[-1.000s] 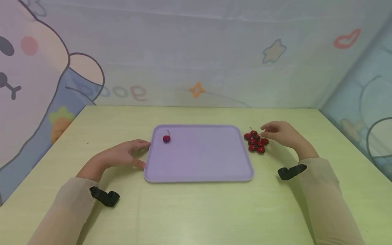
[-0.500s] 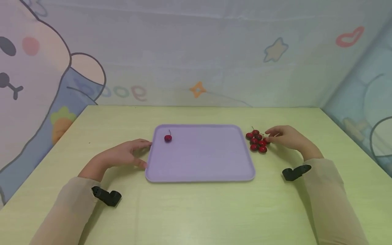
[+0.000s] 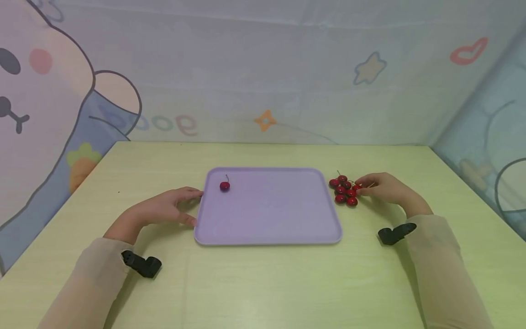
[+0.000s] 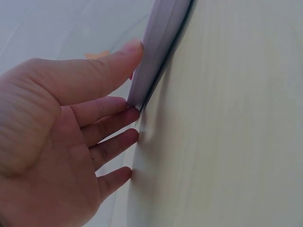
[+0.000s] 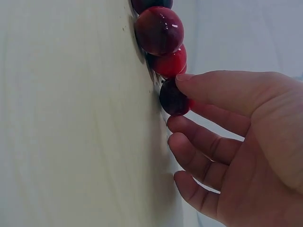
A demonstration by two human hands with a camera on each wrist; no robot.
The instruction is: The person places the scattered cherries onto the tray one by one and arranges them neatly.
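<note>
Lowered since a second ago, the right hand now pinches a cherry at the right edge of the cherry pile, right of centre. Left hand, fingers nearly straight, rests against the purple tray's left rim. One lone cherry sits upper left on the tray; bare tabletop fills the lower frame.
</note>
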